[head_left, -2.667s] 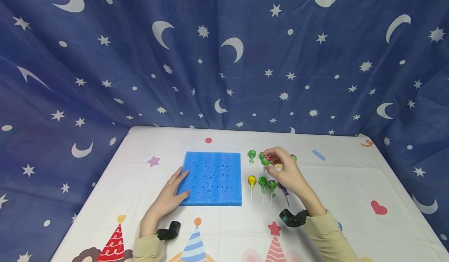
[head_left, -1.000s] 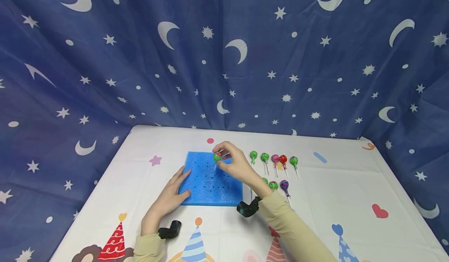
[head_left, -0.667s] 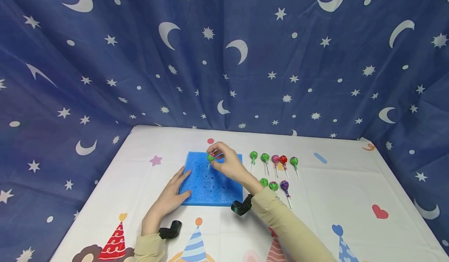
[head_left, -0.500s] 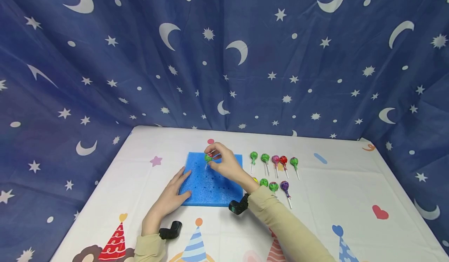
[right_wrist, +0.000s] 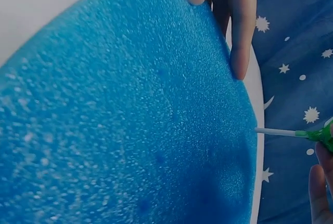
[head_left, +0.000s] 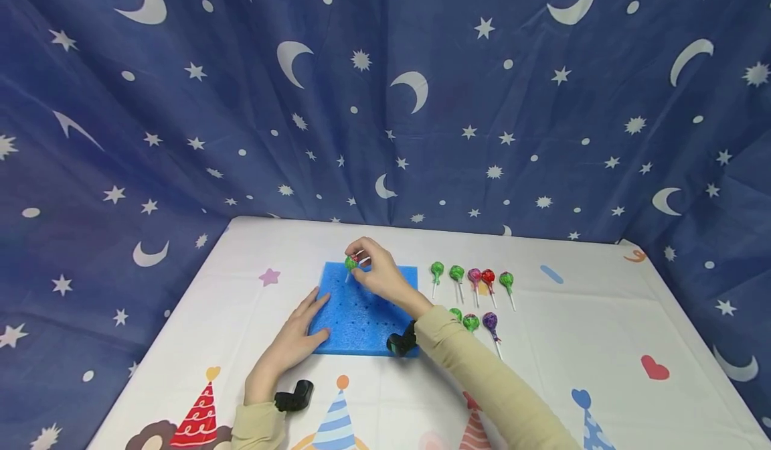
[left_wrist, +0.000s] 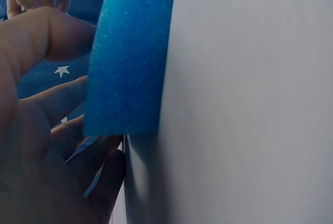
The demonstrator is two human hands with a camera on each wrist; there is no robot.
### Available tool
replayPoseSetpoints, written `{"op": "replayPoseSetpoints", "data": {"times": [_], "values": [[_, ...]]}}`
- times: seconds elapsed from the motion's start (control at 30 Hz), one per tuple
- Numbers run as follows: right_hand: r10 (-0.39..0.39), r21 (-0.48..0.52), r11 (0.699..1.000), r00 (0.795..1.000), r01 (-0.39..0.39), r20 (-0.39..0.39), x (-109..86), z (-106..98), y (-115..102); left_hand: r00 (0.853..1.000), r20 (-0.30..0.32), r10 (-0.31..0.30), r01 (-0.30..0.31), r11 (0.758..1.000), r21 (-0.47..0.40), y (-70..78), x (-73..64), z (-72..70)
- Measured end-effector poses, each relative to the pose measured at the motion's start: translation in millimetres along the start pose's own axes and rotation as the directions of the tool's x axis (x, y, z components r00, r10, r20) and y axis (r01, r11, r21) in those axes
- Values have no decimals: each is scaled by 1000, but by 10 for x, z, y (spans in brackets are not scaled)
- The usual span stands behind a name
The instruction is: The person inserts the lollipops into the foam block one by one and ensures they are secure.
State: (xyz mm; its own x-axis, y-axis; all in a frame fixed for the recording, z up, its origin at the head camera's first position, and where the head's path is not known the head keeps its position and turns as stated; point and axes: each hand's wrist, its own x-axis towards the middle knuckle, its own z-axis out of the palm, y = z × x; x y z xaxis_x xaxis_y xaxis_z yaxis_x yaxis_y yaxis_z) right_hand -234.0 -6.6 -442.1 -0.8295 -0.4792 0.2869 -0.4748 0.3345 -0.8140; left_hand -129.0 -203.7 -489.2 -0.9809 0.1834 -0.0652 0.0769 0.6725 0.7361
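Lollipop (head_left: 351,263) is pinched in the curled right hand (head_left: 378,270).

Lollipops (head_left: 474,275) lie on the tabletop (head_left: 572,343), right of the foam board (head_left: 349,333). A cloth (head_left: 434,128) hangs behind the board.

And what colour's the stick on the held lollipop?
White stick, seen best in the right wrist view.

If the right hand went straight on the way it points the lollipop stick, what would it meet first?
Probably the blue foam, towards its far left corner: the right hand holds the green lollipop stick-down there. Any gap left is hard to judge.
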Motion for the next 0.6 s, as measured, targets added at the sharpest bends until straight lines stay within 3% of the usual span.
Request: {"op": "replayPoseSetpoints", "data": {"times": [0.6], "values": [[-5,1,1000,1000,5,9,115,119,29,1000,10,-10,10,1000,-2,-4,-1,7]]}}
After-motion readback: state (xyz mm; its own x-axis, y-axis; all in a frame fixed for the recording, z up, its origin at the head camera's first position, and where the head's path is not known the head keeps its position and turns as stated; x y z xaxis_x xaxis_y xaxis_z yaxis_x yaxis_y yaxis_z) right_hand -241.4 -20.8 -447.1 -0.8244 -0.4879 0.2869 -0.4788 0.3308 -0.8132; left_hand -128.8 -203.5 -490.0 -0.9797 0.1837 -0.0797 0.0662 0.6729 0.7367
